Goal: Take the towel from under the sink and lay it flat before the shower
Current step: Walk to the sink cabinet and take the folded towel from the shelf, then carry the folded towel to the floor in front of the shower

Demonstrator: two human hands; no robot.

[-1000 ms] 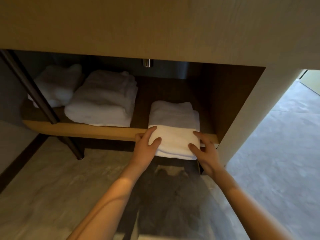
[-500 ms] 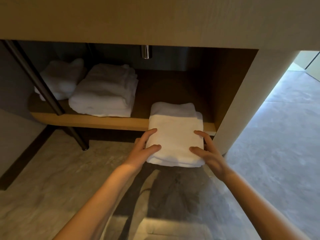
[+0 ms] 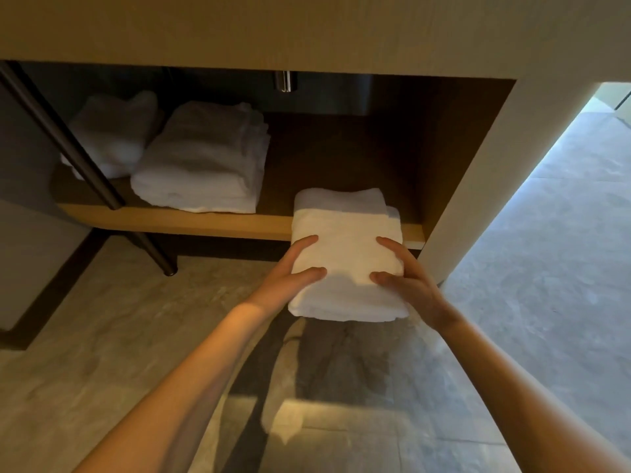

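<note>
A folded white towel [image 3: 346, 247] sticks out over the front edge of the wooden shelf [image 3: 177, 218] under the sink counter, its far end still above the shelf's right part. My left hand [image 3: 290, 278] grips its left side, thumb on top and fingers beneath. My right hand [image 3: 404, 278] grips its right side the same way. The towel's near half hangs over the floor between my hands.
Two more stacks of white towels [image 3: 205, 162] lie on the shelf's left part. A dark slanted metal leg [image 3: 85, 165] stands at the left. The vanity's side panel [image 3: 474, 186] rises close on the right. Grey stone floor [image 3: 546, 268] spreads around.
Both hands have drawn the folded towel toward me, so more of it now overhangs the shelf's front edge. The other towels have not moved.
</note>
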